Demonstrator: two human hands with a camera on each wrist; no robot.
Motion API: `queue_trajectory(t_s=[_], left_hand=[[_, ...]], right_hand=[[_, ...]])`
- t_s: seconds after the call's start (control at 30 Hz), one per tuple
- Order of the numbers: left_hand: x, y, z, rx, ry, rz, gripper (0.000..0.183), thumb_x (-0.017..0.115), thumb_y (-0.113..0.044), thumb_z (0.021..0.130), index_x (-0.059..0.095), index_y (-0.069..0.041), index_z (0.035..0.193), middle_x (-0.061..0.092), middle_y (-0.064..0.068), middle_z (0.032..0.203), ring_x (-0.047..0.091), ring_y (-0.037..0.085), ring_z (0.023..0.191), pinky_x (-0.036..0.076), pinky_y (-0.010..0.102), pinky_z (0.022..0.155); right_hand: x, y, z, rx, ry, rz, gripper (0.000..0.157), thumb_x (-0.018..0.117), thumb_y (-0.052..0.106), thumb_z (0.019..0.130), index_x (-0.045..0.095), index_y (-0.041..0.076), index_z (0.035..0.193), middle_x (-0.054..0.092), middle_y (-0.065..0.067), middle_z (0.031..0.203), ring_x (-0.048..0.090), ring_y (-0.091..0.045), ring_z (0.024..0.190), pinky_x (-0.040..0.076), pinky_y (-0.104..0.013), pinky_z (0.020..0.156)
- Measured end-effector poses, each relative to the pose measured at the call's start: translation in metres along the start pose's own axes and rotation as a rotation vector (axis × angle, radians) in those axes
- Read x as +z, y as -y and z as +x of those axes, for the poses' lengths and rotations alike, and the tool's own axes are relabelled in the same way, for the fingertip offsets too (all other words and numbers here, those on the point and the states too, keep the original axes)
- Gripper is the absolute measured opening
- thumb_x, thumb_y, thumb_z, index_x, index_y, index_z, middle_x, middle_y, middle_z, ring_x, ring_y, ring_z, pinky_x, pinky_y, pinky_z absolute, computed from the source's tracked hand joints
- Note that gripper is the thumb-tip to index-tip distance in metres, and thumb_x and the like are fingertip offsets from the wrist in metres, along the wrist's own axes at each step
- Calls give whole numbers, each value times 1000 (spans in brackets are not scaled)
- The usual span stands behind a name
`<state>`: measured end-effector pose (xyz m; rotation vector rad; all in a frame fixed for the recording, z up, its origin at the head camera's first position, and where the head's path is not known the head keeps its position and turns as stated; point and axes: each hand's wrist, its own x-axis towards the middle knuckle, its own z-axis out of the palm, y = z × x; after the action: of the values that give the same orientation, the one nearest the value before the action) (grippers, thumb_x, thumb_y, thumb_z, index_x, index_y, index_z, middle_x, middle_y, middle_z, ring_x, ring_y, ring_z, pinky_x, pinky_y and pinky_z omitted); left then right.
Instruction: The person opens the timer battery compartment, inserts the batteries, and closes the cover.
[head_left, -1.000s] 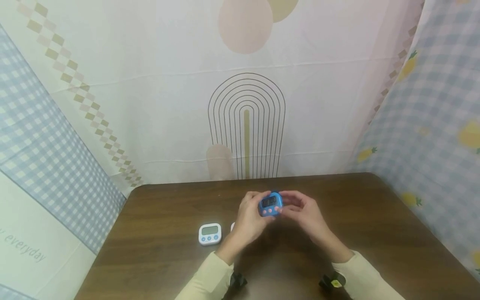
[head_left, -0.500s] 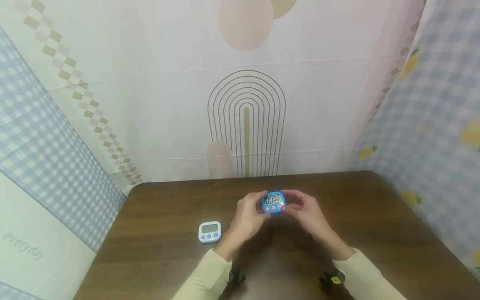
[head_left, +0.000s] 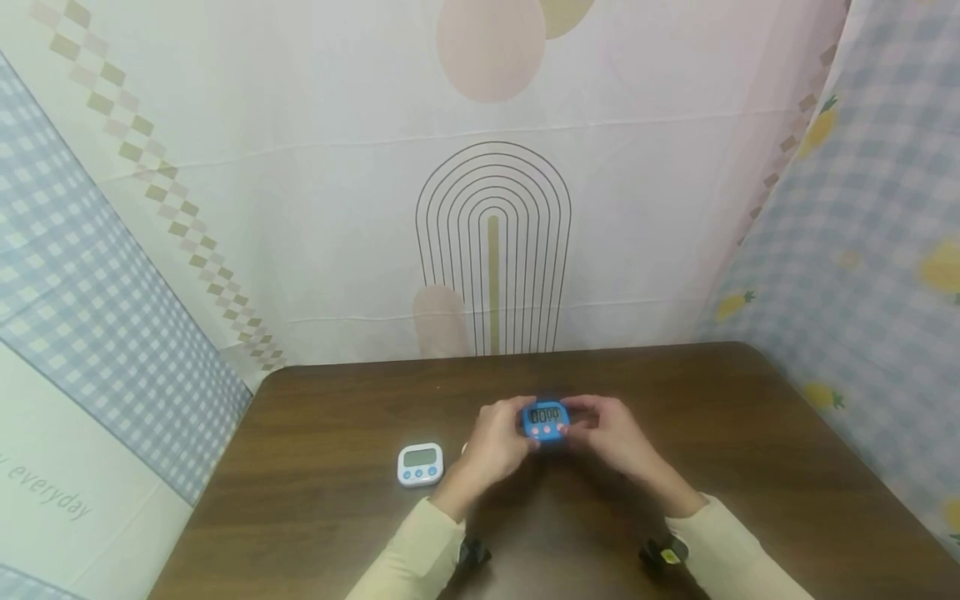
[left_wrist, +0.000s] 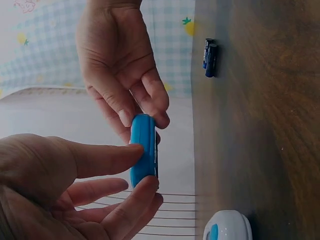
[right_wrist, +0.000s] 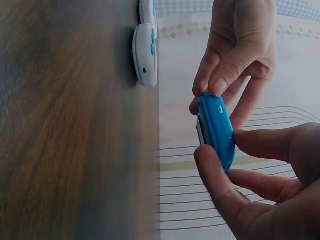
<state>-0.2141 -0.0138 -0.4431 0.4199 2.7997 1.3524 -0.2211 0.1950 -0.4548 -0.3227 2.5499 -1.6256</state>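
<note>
A blue digital timer is held up over the table, its display and row of pink buttons facing the head camera. Zeros show on the screen. My left hand grips its left edge, thumb and fingers on opposite sides. On the opposite edge, my right hand pinches it, thumb close to the rightmost button. Side-on in the left wrist view, the timer's blue casing sits between both hands' fingertips. A white timer with blue buttons lies left of my left wrist.
Mostly hidden behind my left wrist in the head view, a second white timer shows in the right wrist view. Two dark blue batteries lie on the brown table. Printed cloth hangs behind and at both sides.
The blue timer has turned from a tilt to face the head camera squarely, and its digits have become readable. Both hands have since lowered it slightly. The white timer stays put.
</note>
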Motion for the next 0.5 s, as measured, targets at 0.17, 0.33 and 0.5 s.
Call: queue_trajectory(t_s=[0.17,0.33,0.5], left_hand=[[3,2,1,31,8,53,57,86,3,83,68,-2,138,74,18,128,72,25,107,61,40,96],[6,4,0,46,19,103,55,86,3,82,70,-1,135,76,17,124,73,27,108,61,41,95],[9,5,-2,40,41,144,52,85,2,83,71,-2,132,76,17,123,73,31,109,62,43,94]], right_hand=[[0,-1,-1,9,12,-52,45,78,4,91,65,-8,133,76,-14,100,74,-23,83,64,-37,70],[1,0,-1,28,23,-89,43,78,5,90,67,-6,131,75,-10,96,71,-23,80,63,-36,67],[2,0,-1,57,44,-100,39,75,8,95,68,-3,131,74,-11,103,70,-25,76,62,-39,66]])
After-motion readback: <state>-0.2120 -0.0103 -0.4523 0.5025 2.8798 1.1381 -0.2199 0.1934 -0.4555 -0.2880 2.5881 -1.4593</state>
